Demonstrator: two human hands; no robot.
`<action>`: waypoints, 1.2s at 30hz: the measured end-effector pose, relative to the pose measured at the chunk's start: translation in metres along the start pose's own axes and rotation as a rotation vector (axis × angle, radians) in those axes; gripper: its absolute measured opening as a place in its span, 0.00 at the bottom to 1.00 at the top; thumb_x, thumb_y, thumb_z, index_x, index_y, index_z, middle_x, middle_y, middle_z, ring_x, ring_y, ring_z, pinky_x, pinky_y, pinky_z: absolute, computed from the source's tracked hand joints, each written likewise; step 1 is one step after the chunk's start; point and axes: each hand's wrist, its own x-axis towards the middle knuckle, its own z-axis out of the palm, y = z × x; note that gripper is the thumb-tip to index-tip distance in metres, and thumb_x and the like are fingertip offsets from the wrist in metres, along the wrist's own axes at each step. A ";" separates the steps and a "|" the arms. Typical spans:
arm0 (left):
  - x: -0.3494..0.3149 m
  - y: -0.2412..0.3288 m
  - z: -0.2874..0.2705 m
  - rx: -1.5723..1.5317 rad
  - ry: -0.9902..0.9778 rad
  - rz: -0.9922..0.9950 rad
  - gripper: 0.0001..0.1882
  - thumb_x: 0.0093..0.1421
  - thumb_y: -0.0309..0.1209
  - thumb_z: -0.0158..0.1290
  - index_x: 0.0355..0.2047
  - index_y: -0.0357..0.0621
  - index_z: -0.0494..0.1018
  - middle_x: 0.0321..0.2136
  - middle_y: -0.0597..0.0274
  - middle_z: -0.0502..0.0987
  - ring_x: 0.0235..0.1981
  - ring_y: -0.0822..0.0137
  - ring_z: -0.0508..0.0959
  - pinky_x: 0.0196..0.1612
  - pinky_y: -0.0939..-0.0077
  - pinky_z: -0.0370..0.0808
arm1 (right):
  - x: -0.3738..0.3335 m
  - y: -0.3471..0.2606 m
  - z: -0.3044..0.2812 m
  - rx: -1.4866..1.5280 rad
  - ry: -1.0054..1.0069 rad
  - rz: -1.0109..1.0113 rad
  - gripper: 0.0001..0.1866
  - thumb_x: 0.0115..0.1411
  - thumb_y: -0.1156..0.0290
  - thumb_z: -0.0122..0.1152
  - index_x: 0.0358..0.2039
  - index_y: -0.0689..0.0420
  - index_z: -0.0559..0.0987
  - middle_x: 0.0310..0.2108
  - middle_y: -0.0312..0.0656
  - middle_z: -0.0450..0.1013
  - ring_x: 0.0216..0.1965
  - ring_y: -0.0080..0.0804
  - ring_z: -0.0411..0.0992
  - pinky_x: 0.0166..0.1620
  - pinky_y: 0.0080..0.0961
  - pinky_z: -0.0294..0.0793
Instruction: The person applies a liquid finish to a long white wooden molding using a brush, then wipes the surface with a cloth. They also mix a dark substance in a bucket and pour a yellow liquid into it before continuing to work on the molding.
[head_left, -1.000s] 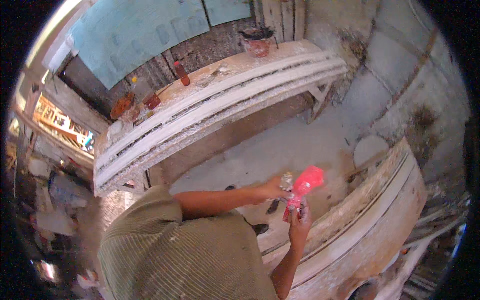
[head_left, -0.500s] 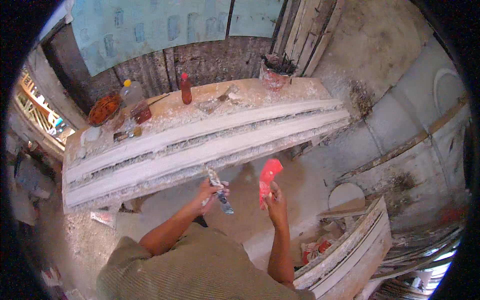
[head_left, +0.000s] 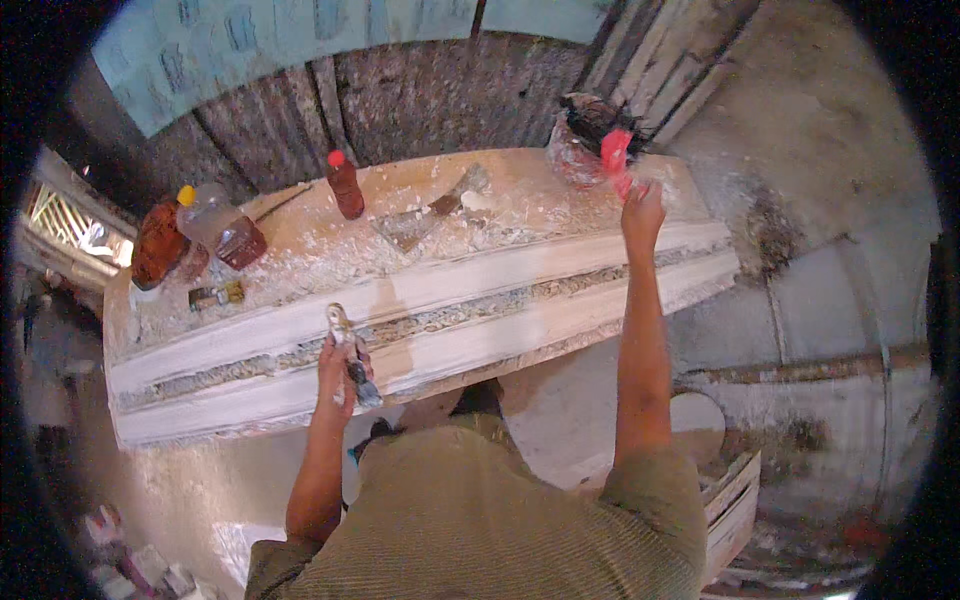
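Note:
My left hand [head_left: 342,375] is closed around a paintbrush [head_left: 341,322] with a whitish, smeared handle, its dark bristles pointing down toward me. It is over the near part of two long white mouldings [head_left: 460,285] on the worktable. Stretched out to the far right, my right hand [head_left: 643,208] pinches a bright red, flat piece [head_left: 616,150], whose material I cannot make out. This red piece overlaps the edge of a white-smeared bucket [head_left: 572,165] filled with black fibres [head_left: 597,115]; whether it touches them I cannot tell.
On the table's far side [head_left: 400,170] stand a red-capped bottle [head_left: 346,190] and a yellow-capped clear jug [head_left: 205,210]. An orange-brown bowl [head_left: 158,245], a reddish container [head_left: 240,243] and another brush [head_left: 216,294] are at the left. A flat trowel-like scrap [head_left: 405,228] lies behind the mouldings.
My right hand has moved far forward and right with the red piece, up to the bucket. My left hand has gone forward with the brush, over the mouldings. I am closer to the table.

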 end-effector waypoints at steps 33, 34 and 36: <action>0.132 -0.120 0.231 -0.163 0.228 0.120 0.11 0.64 0.30 0.48 0.46 0.40 0.67 0.35 0.61 0.73 0.35 0.67 0.76 0.48 0.58 0.79 | 0.037 0.073 0.184 0.234 -0.725 -0.184 0.21 0.53 0.74 0.65 0.48 0.59 0.75 0.45 0.50 0.74 0.48 0.41 0.73 0.53 0.35 0.70; 0.134 -0.122 0.234 -0.163 0.241 0.099 0.11 0.64 0.29 0.48 0.46 0.41 0.67 0.35 0.61 0.73 0.36 0.67 0.76 0.48 0.58 0.79 | 0.021 0.052 0.181 0.166 -0.665 -0.340 0.25 0.51 0.75 0.66 0.51 0.58 0.73 0.48 0.50 0.73 0.52 0.42 0.71 0.55 0.35 0.69; 0.145 -0.119 0.246 -0.152 0.234 0.043 0.11 0.64 0.29 0.48 0.46 0.41 0.67 0.35 0.61 0.73 0.36 0.67 0.76 0.48 0.58 0.79 | -0.017 0.053 0.224 0.552 -1.020 -0.145 0.27 0.53 0.70 0.66 0.54 0.58 0.72 0.57 0.50 0.66 0.59 0.46 0.64 0.59 0.38 0.65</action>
